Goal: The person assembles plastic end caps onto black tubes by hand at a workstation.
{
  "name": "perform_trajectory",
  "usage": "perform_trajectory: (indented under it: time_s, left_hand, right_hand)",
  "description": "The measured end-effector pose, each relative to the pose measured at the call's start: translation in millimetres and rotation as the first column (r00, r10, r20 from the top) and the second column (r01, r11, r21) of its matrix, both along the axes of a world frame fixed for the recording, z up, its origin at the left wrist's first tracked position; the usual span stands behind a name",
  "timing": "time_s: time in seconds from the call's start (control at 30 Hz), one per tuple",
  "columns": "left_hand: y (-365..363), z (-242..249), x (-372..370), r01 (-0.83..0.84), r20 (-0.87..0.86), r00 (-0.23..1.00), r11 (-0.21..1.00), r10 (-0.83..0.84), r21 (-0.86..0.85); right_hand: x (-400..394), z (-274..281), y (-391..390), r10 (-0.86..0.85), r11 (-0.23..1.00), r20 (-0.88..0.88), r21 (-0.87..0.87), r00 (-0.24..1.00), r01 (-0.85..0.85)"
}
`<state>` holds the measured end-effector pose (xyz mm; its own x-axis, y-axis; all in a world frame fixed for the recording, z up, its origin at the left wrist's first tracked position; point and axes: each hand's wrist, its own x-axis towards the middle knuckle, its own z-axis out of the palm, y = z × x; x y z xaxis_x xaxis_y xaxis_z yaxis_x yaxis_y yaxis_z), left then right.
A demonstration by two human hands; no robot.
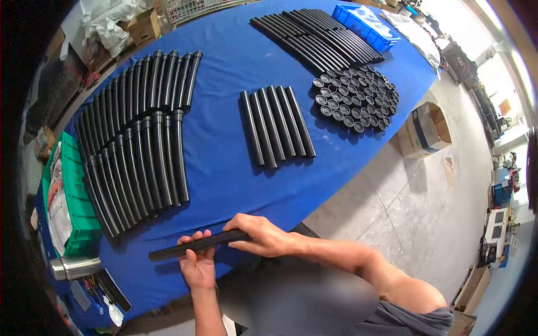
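Note:
A black tube (166,253) lies nearly level across both my hands, close over the front edge of the blue table. My left hand (199,269) holds it from below around the middle, thumb on the near side and fingertips showing over the far side. My right hand (260,235) is closed around its right end, which the fingers cover. Beyond my hands, a short row of plain black tubes (277,126) lies on the cloth. To the left are two rows of black tubes with capped upper ends (134,140). A cluster of round black caps (356,98) sits at the right.
More black tubes (314,40) lie at the far end beside a blue crate (367,31). On the left stand a green crate (84,207) and a metal bottle (75,267). A cardboard box (423,131) is on the floor past the table's right edge.

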<state>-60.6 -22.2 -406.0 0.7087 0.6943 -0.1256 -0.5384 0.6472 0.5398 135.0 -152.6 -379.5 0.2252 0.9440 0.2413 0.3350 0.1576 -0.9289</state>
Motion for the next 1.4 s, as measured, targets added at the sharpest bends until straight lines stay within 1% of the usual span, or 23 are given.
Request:
perform_trajectory:
  time_s: [0.03, 0.07, 0.17, 0.2, 0.27, 0.33, 0.5, 0.63, 0.73, 0.83, 0.93, 0.97, 1.03, 1.07, 1.13, 1.33, 1.4]
  left_hand:
    - [-1, 2, 2, -0.034, -0.026, 0.999, 0.999, 0.034, -0.01]
    - [3, -3, -1, 0.045, 0.033, 0.998, 0.999, -0.045, 0.014]
    - [5, -4, -4, 0.066, 0.057, 0.996, 0.998, -0.065, -0.004]
    - [5, -3, -2, 0.048, 0.045, 0.998, 0.999, -0.047, -0.014]
    - [2, 0, -1, 0.006, 0.011, 1.0, 0.999, -0.006, -0.035]
    - [2, 2, 0, 0.017, 0.008, 1.0, 1.0, -0.016, -0.017]
    - [2, 2, 1, 0.012, -0.002, 1.0, 1.0, -0.012, 0.004]
    - [1, -1, 0, -0.001, -0.008, 1.0, 1.0, 0.002, 0.02]
    - [1, -1, -1, 0.003, -0.007, 1.0, 1.0, -0.003, 0.029]
    - [0, 1, 1, -0.001, -0.011, 1.0, 1.0, 0.001, 0.007]
    - [-1, 9, 6, -0.023, -0.039, 0.999, 0.997, 0.021, -0.068]
    - [-1, 11, 6, -0.034, -0.055, 0.998, 0.994, 0.029, -0.103]
    - [2, 4, 1, 0.004, -0.002, 1.0, 0.997, -0.005, -0.083]
    - [3, 1, -1, 0.023, 0.024, 0.999, 0.997, -0.022, -0.072]
    - [2, 0, -2, 0.027, 0.025, 0.999, 0.998, -0.026, -0.049]
    - [2, 0, -3, 0.031, 0.029, 0.999, 0.998, -0.029, -0.049]
    - [2, 1, -1, 0.027, 0.03, 0.999, 0.999, -0.025, -0.046]
  right_hand:
    - [-1, -1, 3, -0.017, 0.999, 0.029, 0.047, 0.999, 0.015]
    - [-3, -1, 3, -0.008, 0.999, 0.017, 0.046, 1.0, 0.007]
    - [-4, 1, 5, -0.003, 0.998, 0.015, 0.068, 1.0, 0.002]
    - [-3, 3, 5, -0.012, 0.997, 0.018, 0.08, 1.0, 0.011]
    - [0, 14, 1, -0.025, 1.0, -0.063, -0.001, 0.998, 0.025]
    - [1, 13, 1, -0.032, 0.995, -0.109, -0.1, 0.994, 0.021]
    - [1, 10, 6, -0.019, 0.998, -0.067, -0.067, 0.998, 0.014]
    - [-1, 14, 7, 0.002, 0.994, -0.022, -0.113, 1.0, -0.004]
    - [-1, 11, 7, 0.01, 0.994, -0.01, -0.111, 1.0, -0.011]
    - [1, 12, 7, 0.022, 0.996, 0.015, -0.087, 1.0, -0.021]
    - [-11, 4, 9, -0.073, 0.994, 0.157, 0.096, 0.985, 0.058]
    - [-13, 4, 8, -0.068, 0.994, 0.163, 0.098, 0.984, 0.053]
    - [-16, 9, 5, -0.057, 0.994, 0.172, 0.102, 0.983, 0.039]
    - [-15, 13, 3, -0.043, 0.997, 0.14, 0.063, 0.989, 0.035]
    - [-12, 21, 0, -0.022, 1.0, 0.075, -0.016, 0.997, 0.024]
    - [-8, 28, 3, 0.089, 0.982, 0.086, -0.175, 0.992, -0.073]
    - [-9, 25, 3, 0.066, 0.989, 0.099, -0.138, 0.993, -0.052]
